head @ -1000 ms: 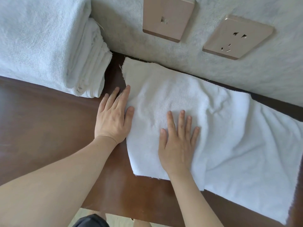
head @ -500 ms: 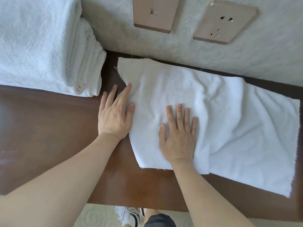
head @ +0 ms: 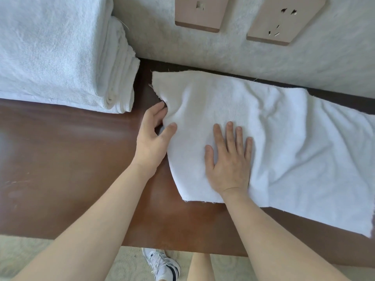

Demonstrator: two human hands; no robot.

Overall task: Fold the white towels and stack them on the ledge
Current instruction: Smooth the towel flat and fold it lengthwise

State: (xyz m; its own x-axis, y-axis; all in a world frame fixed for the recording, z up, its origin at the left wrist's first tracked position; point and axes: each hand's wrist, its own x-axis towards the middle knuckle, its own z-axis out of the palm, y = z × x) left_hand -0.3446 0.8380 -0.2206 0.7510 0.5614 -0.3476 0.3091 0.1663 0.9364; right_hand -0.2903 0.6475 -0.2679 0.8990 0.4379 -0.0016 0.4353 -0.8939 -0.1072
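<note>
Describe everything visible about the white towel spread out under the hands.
The white towel is terry-looking cloth with frayed edges, lying wrinkled on the brown ledge against the wall, right of the folded stack. Its left part appears doubled over; its right end runs toward the frame edge. The right hand presses flat on it, fingers straight. The left hand pinches its left edge, bunching the cloth.

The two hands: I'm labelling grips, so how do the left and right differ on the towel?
The left hand curls its fingers and thumb around the towel at its left edge; the right hand lies flat, fingers straight, pressing the towel's middle. Both touch the same towel on the brown ledge.
</note>
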